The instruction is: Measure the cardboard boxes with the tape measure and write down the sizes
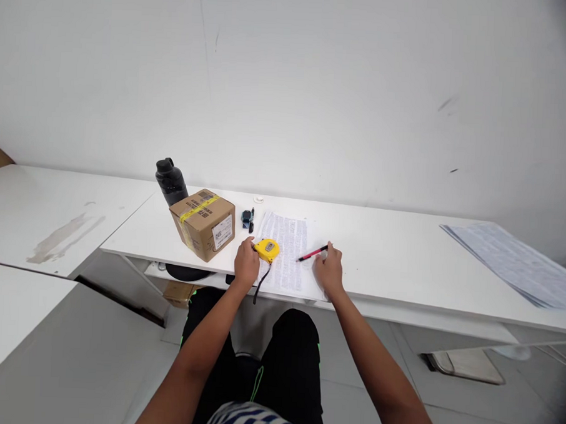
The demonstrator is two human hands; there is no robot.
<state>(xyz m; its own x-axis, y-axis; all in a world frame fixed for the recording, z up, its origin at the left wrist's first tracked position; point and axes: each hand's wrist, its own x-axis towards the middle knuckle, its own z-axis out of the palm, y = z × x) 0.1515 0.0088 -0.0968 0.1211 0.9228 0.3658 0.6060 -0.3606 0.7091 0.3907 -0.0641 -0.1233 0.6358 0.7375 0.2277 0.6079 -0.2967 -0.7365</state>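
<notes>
A printed paper sheet (288, 250) lies on the white table (394, 254) in front of me. On its left edge sits a yellow tape measure (267, 249) with a black strap hanging over the table's front. My left hand (245, 265) rests beside it, fingers curled and touching its left side. My right hand (329, 269) is on the sheet's right edge, fingers closed on the end of a red and black pen (312, 253) that points left over the paper.
A cardboard box (202, 223) with yellow tape stands left of the sheet, a black bottle (170, 181) behind it. A small dark device (247, 218) lies by the box. A stack of papers (510, 262) lies far right. Other white tables (39, 214) stand to the left.
</notes>
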